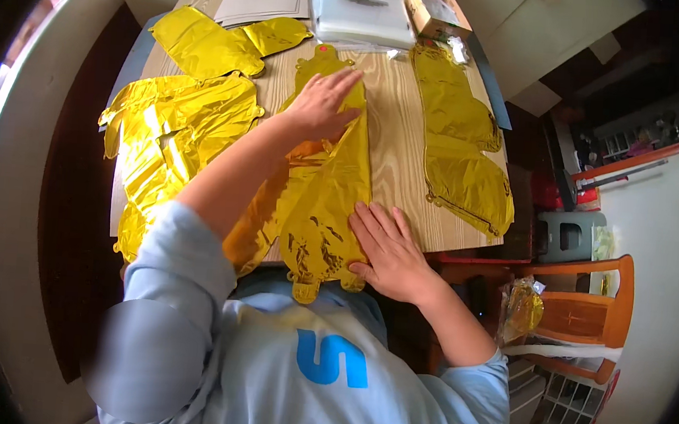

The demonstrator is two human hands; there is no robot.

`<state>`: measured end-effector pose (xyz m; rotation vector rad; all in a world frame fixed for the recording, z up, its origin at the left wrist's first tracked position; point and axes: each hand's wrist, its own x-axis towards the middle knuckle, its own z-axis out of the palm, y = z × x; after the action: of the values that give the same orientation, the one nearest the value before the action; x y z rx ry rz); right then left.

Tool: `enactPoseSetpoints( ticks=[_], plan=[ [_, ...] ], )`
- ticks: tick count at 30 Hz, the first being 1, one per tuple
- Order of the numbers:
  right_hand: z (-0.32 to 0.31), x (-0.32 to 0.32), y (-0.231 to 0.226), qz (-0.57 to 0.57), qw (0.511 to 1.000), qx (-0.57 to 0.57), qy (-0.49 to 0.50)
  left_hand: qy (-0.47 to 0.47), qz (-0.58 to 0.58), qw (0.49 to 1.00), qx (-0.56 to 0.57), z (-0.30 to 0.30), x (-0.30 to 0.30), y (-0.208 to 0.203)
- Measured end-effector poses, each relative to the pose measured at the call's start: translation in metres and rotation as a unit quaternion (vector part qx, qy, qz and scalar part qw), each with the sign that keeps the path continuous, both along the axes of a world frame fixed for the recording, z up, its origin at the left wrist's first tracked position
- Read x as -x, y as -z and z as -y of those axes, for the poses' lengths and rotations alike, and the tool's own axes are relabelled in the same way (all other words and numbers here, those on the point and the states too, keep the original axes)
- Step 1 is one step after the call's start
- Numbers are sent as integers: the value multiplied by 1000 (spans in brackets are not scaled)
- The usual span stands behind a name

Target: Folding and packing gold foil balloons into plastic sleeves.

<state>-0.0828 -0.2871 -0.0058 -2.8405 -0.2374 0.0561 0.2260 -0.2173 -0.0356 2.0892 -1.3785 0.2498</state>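
Right hand (392,252) and left hand (322,103) over gold foil piece (330,183)

The foil piece runs lengthwise between and beneath the hands. The right hand lies spread at its near right edge. Farther up, the left hand is palm down, fingers extended; I cannot tell whether it presses. Crumpled foil (204,114) lies left of the left hand, another foil (458,138) to its right. Beyond sits a plastic stack (362,24).

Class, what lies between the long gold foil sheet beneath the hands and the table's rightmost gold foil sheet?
The head view shows pale wooden tabletop, a white scrap at the far end, the right hand at the near one.
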Motion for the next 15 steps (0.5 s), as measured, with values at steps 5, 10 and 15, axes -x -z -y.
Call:
enactPoseSetpoints(
  ticks=[5,10,15],
  plan=[
    [11,-10,-5,89,995,-42,-9,-10,-403,915,24,-155,105,-77],
    [6,-42,-11,181,982,-39,-30,-212,-798,561,-65,-287,201,-24],
    [-5,-47,12,152,985,-50,-62,-261,-857,385,224,-279,208,-11]
  ],
)
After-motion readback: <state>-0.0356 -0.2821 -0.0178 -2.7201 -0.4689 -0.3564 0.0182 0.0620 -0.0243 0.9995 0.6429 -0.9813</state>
